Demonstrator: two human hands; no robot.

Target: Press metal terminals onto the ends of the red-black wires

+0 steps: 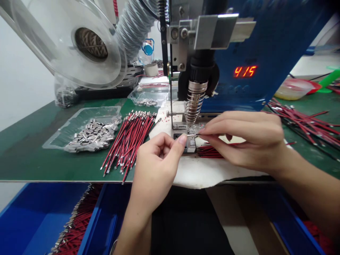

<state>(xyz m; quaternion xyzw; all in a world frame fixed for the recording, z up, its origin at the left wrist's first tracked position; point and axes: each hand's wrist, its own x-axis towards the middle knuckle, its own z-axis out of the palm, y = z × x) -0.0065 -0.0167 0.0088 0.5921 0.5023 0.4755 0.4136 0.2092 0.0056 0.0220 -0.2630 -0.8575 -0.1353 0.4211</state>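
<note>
Under the soldering machine's spring-wrapped tip, my two hands meet at a small metal fixture. My left hand is closed, thumb and forefinger pinching one end of a small silver cylinder. From the right, my right hand pinches a thin dark wire at the cylinder's other end; its fingertips hide most of the wire. Whether wire and cylinder are joined cannot be seen. Beneath my right hand lies a bunch of red and black wires on white paper.
To the left are a pile of wired cylinders and a clear tray of loose silver cylinders. A fume extractor hood hangs above. The blue machine body shows 415. More wires lie right; blue bins sit below.
</note>
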